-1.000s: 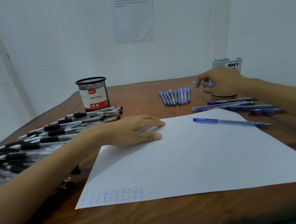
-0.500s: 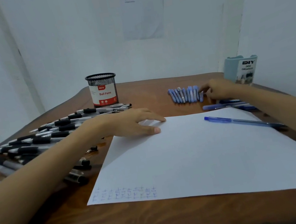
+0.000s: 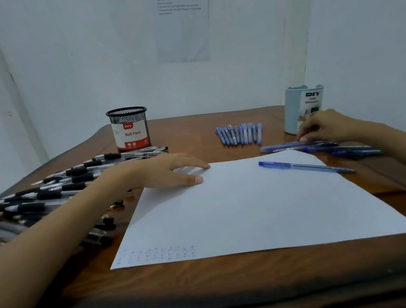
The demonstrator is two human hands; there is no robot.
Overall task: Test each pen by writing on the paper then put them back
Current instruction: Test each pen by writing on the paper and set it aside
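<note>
Our L hand (image 3: 170,171) lies flat, fingers straight, pressing the paper (image 3: 245,208) at its 11 o'clock corner. R hand (image 3: 325,126), at 2 o'clock, curls fingertips onto a blue pen (image 3: 280,146) lying w/ others by the blue organizer (image 3: 296,109); pinch or mere touch, we can't tell. A second blue pen (image 3: 305,167) lies on the sheet at 1 o'clock. Blue caps (image 3: 241,134) at 12, black pens (image 3: 43,195) at 9.

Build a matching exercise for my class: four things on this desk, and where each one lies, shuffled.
1 mesh cup
2 lone blue pen
3 black-grip pens
4 blue organiser

A on the paper
B behind the right hand
C upright, far side of the desk, left of centre
D spread over the left side

Pairs: 1-C, 2-A, 3-D, 4-B
</note>
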